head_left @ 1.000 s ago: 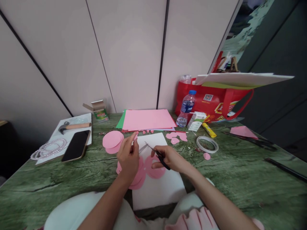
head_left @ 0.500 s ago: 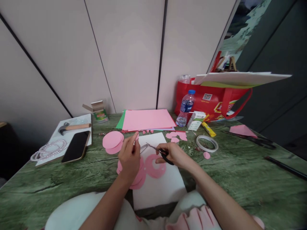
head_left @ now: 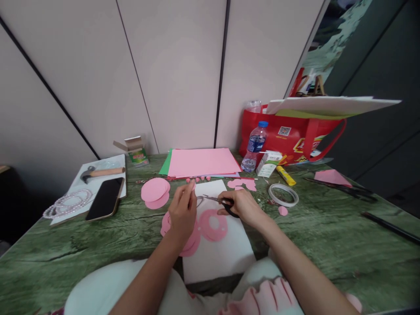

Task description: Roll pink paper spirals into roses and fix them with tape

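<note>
And the right hand (head_left: 244, 205) has lifted away from the pink paper ring (head_left: 205, 226), which now shows almost whole, and the scissors (head_left: 227, 203) it grips by the handles lie flatter than a second ago! The left hand (head_left: 183, 210) has drifted toward three o'clock, thumb and fingers pinching a small pink piece (head_left: 193, 187) above the white sheet (head_left: 216, 262), at about eleven from its middle. That left hand still blocks part of the pink rounds (head_left: 193, 248) at seven. Around the dial: loose discs (head_left: 155, 191) at ten, phone (head_left: 105, 199) beyond them, pink sheets (head_left: 203, 162) at twelve, water bottle (head_left: 254, 148) at one, tape roll (head_left: 271, 195) between two and three. Whether the scissor blades meet, I can't tell.
</note>
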`<act>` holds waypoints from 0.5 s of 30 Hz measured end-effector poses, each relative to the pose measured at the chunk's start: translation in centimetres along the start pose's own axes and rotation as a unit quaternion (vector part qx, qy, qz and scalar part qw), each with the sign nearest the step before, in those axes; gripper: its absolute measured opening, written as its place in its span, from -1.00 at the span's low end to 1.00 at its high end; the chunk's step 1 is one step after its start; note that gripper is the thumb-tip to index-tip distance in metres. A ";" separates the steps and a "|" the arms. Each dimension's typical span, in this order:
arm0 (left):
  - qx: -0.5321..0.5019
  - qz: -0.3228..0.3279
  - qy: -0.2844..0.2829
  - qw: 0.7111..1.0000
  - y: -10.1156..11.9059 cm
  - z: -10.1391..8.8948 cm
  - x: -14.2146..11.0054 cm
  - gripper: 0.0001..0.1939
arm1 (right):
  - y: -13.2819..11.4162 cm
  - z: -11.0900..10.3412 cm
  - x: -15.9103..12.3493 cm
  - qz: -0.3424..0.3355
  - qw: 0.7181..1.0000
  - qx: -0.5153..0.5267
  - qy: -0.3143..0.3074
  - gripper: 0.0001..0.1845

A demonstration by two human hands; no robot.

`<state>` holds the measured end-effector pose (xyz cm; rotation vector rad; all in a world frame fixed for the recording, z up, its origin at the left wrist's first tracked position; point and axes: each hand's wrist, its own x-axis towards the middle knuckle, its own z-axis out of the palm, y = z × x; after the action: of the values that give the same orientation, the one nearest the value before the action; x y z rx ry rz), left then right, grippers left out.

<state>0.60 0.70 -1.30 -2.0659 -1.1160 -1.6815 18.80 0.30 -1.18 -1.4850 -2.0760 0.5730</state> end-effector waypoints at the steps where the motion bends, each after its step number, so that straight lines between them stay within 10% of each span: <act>1: 0.002 0.000 0.000 1.000 0.0 0.1 0.0 -0.74 | 0.0 0.0 0.0 0.002 1.000 0.014 -0.014 -0.64; 6: 0.011 0.012 -0.009 1.000 0.0 -0.1 -0.1 -0.72 | 1.1 -0.2 0.2 -0.012 0.995 0.056 -0.078 -0.59; 15: 0.008 0.023 0.004 1.000 -0.3 -0.7 0.2 -0.66 | 5.4 -2.3 0.3 0.045 0.997 -0.059 0.034 -0.75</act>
<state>-0.07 0.50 -0.98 -2.0567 -1.0687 -1.6520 24.09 2.38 -2.64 -1.6485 -2.0304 0.4323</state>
